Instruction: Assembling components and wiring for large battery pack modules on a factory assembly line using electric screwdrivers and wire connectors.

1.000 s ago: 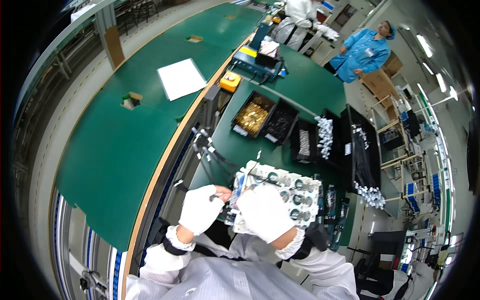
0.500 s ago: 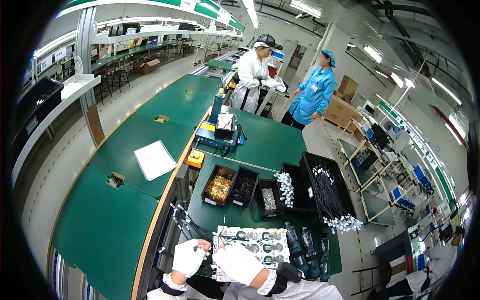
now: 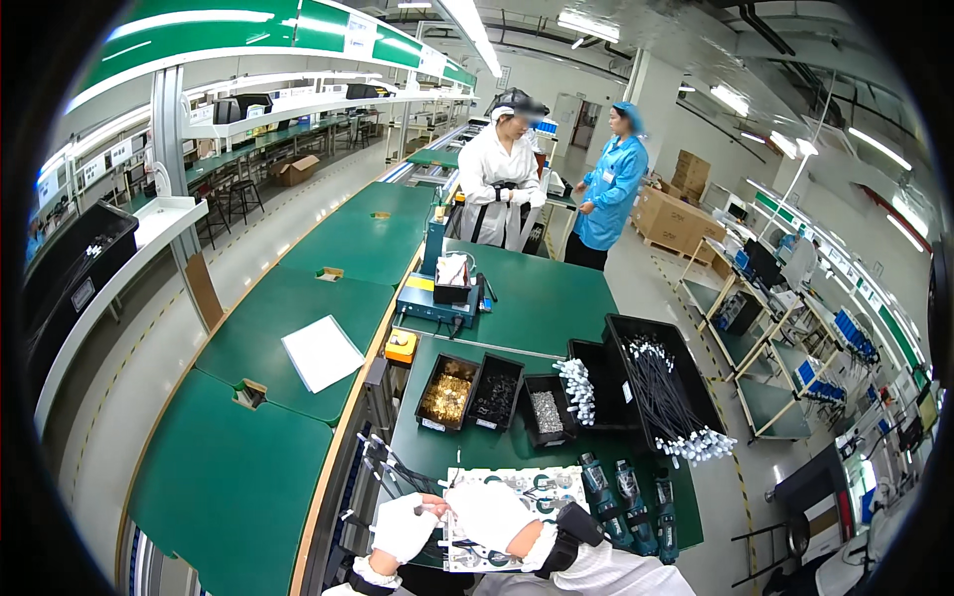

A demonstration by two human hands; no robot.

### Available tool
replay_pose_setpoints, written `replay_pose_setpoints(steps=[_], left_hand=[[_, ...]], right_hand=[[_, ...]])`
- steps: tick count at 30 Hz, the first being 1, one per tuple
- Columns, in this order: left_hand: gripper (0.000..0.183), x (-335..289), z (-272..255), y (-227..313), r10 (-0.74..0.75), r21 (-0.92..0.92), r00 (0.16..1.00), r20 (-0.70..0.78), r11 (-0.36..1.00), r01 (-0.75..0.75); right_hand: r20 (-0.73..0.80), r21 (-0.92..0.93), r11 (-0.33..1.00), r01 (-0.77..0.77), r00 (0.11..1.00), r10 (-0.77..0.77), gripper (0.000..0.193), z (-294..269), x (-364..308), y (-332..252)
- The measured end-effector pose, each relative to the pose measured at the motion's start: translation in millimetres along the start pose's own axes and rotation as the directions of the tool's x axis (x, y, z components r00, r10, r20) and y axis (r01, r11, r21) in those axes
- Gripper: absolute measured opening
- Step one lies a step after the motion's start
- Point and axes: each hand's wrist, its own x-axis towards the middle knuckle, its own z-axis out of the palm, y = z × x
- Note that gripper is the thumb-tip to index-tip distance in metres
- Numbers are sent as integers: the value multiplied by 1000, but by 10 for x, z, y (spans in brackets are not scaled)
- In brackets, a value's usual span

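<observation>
White gloves covered both hands, which met over the pale parts tray point(image 3: 517, 484) at the near edge of the green surface point(image 3: 542, 308). Left of the tray, the left hand point(image 3: 402, 527) was curled, seemingly pinching a small part against the tray's near corner; what it gripped was too small to tell. Over the tray's near middle, the right hand point(image 3: 489, 513) lay clenched, wrist strapped in black, though whether it held anything could not be told. Since a second before, the view had lifted from the hands toward the hall, while both hands stayed at the tray, so the assembly work there was likely continuing. Beyond the tray stood black bins point(image 3: 494, 390) of brass and dark parts. Right of the tray lay teal-handled screwdrivers point(image 3: 626, 502), and further right a long bin of white-tipped cables point(image 3: 664, 392).
</observation>
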Motion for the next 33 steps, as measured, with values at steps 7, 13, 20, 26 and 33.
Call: replay_pose_setpoints(steps=[7,13,20,26,33], left_hand=[[21,99,-16,80,-18,49,1000,16,999,17],[30,368,-215,-114,-71,-391,890,451,880,269],[34,383,-211,-133,-121,-295,915,385,923,246],[32,396,-257,-121,-89,-276,935,342,942,191],[20,190,-147,56,-85,-164,987,133,981,107]], right_hand=[[33,87,996,19,999,-21,15,-130,16,30],[20,134,985,-105,994,104,18,-161,48,-27],[-14,106,981,-165,986,168,22,-78,16,-29],[35,73,994,-87,996,85,17,15,27,1],[-9,142,990,-20,1000,22,20,-16,25,-62]])
